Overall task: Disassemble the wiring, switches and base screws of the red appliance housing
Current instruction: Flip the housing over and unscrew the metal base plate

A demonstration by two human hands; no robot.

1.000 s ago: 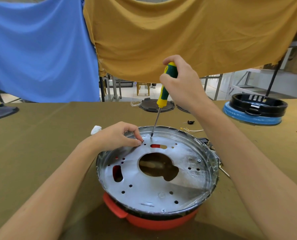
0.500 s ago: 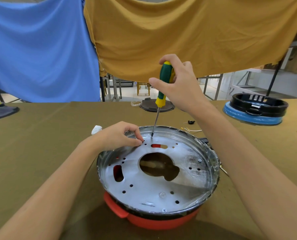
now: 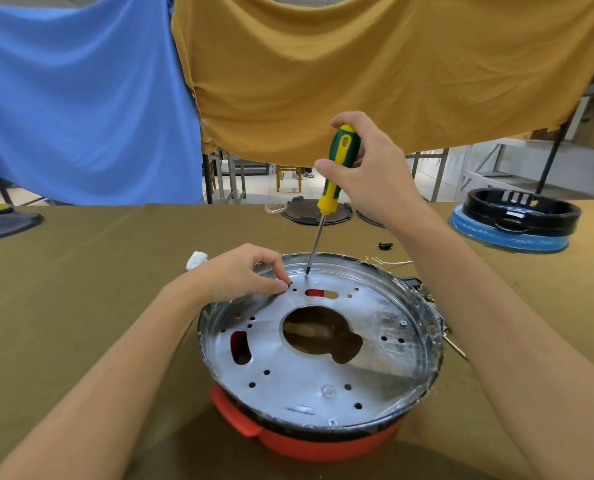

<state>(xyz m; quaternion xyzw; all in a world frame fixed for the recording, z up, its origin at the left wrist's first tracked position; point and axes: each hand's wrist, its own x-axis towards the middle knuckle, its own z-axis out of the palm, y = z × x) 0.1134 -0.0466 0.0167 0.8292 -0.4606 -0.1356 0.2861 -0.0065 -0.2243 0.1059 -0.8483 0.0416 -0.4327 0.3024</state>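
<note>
The red appliance housing (image 3: pixel 309 445) lies on the table in front of me, its silver metal base plate (image 3: pixel 323 368) facing up with a large centre hole and several small holes. Two screws show in the plate, one at the near edge (image 3: pixel 333 423) and one at the right (image 3: pixel 403 323). My right hand (image 3: pixel 371 168) grips a green and yellow screwdriver (image 3: pixel 337 168), nearly upright, tip touching the plate's far edge. My left hand (image 3: pixel 240 271) rests on the far left rim, its fingers curled and pinched together beside the tip; what they pinch is too small to see.
A black ring on a blue base (image 3: pixel 517 220) stands at the far right. Dark round covers (image 3: pixel 309 211) lie at the table's far edge. A white wad (image 3: pixel 195 260) sits behind my left hand. Loose wires and small parts (image 3: pixel 392 261) lie right of the housing. Blue and mustard cloths hang behind.
My right hand has shifted its hold on the screwdriver handle, turning it, so more of the green grip shows. The tip stays on the same spot. My left hand has not moved.
</note>
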